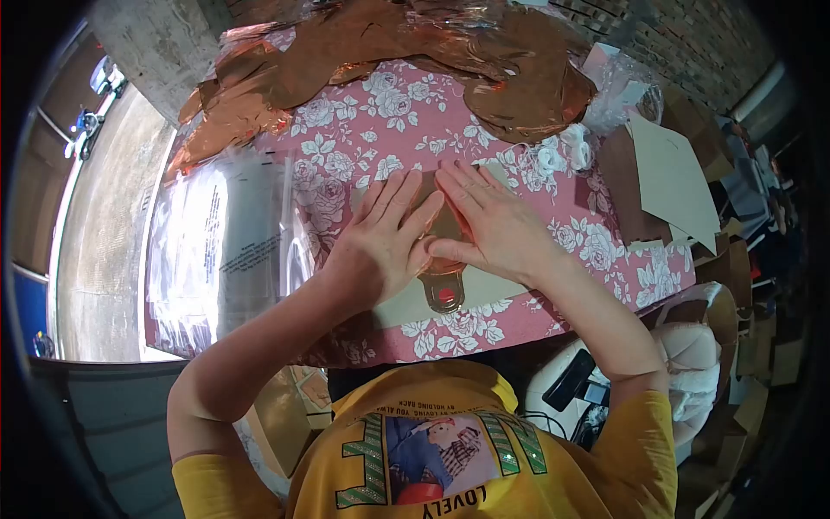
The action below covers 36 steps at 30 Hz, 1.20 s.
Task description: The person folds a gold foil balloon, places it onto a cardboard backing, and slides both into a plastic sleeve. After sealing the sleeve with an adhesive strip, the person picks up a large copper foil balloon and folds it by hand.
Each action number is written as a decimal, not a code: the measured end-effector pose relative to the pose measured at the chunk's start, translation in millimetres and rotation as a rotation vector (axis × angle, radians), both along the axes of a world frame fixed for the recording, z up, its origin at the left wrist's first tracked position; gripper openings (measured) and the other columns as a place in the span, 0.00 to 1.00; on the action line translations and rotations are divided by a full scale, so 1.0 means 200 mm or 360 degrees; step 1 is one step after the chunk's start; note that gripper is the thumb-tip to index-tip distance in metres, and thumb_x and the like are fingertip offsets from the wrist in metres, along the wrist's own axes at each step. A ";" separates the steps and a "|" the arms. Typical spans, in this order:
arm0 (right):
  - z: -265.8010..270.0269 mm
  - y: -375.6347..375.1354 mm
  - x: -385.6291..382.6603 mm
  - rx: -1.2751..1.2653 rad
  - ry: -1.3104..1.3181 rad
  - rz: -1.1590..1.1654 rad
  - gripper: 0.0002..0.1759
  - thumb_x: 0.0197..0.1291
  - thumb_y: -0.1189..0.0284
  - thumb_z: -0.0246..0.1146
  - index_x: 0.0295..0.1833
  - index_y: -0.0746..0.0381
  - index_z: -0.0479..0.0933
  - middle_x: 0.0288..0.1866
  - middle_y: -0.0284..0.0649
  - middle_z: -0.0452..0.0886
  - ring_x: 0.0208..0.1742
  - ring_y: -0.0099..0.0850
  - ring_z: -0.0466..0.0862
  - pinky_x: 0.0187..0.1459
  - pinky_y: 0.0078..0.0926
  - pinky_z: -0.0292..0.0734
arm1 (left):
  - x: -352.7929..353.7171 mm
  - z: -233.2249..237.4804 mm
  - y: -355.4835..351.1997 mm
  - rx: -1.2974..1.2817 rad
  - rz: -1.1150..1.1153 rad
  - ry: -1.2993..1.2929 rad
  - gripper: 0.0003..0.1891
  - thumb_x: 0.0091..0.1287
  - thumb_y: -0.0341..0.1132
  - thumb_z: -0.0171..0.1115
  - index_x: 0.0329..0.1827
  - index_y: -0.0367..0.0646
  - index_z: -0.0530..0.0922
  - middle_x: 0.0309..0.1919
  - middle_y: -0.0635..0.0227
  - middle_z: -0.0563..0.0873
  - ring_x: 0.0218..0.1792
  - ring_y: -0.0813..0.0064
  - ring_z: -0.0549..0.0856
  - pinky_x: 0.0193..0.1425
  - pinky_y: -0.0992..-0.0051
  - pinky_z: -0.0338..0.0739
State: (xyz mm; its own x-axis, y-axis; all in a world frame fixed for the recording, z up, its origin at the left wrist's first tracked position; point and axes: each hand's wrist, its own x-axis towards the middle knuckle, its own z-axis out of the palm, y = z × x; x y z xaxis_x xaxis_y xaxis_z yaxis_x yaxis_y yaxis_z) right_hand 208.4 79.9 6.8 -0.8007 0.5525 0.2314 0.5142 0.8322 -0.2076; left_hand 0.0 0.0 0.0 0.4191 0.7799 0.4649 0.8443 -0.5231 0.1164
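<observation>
My left hand (386, 239) and my right hand (487, 223) lie flat, side by side, fingers together, pressing down on a folded copper foil balloon (443, 288) that rests on a beige cardboard sheet (484, 291). Only the balloon's neck with a red spot shows below my palms. The card lies on a table with a pink floral cloth (393, 121). Neither hand grips anything.
A heap of copper foil balloons (484, 60) fills the far side of the table. A stack of clear plastic bags (216, 251) lies at the left. White fabric flowers (566, 151) and cardboard sheets (670, 177) lie at the right, with boxes and clutter beyond.
</observation>
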 end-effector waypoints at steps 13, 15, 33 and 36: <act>0.09 -0.36 0.48 -0.0114 -0.0021 -0.0173 0.41 0.63 0.50 0.66 0.74 0.64 0.66 0.75 0.49 0.68 0.77 0.48 0.66 0.75 0.44 0.63 | 0.00 0.00 0.03 -0.0073 -0.0001 0.0011 0.26 0.70 0.41 0.62 0.68 0.39 0.72 0.68 0.42 0.71 0.70 0.43 0.70 0.75 0.52 0.62; 0.08 -0.42 0.50 -0.0106 -0.0011 -0.0141 0.45 0.59 0.46 0.68 0.74 0.63 0.66 0.77 0.46 0.66 0.79 0.46 0.63 0.77 0.46 0.59 | 0.00 0.00 0.04 -0.0136 0.0010 -0.0011 0.26 0.69 0.42 0.61 0.66 0.36 0.74 0.66 0.39 0.73 0.68 0.42 0.71 0.73 0.53 0.63; 0.06 -0.87 0.98 0.0915 0.0007 -0.0594 0.15 0.48 0.86 0.68 0.44 0.66 0.79 0.41 0.44 0.81 0.37 0.39 0.82 0.33 0.32 0.78 | -0.02 -0.01 0.03 0.0016 -0.0064 0.0128 0.22 0.71 0.36 0.60 0.67 0.45 0.74 0.65 0.41 0.73 0.64 0.42 0.74 0.68 0.51 0.70; 0.10 -0.81 0.84 0.0846 -0.0137 -0.0679 0.28 0.50 0.79 0.65 0.60 0.57 0.82 0.38 0.36 0.76 0.35 0.34 0.77 0.33 0.30 0.74 | 0.00 0.01 0.03 -0.0160 -0.0071 -0.0049 0.20 0.70 0.42 0.62 0.64 0.48 0.78 0.65 0.36 0.73 0.68 0.36 0.71 0.75 0.52 0.64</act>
State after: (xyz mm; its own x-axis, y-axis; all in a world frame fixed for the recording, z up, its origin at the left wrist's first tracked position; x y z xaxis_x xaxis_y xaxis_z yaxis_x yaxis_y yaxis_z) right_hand 376.1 -82.9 26.2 -0.5662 0.6526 0.5035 0.8158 0.5309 0.2292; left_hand 0.6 6.8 1.8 0.4412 0.8041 0.3984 0.8156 -0.5445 0.1958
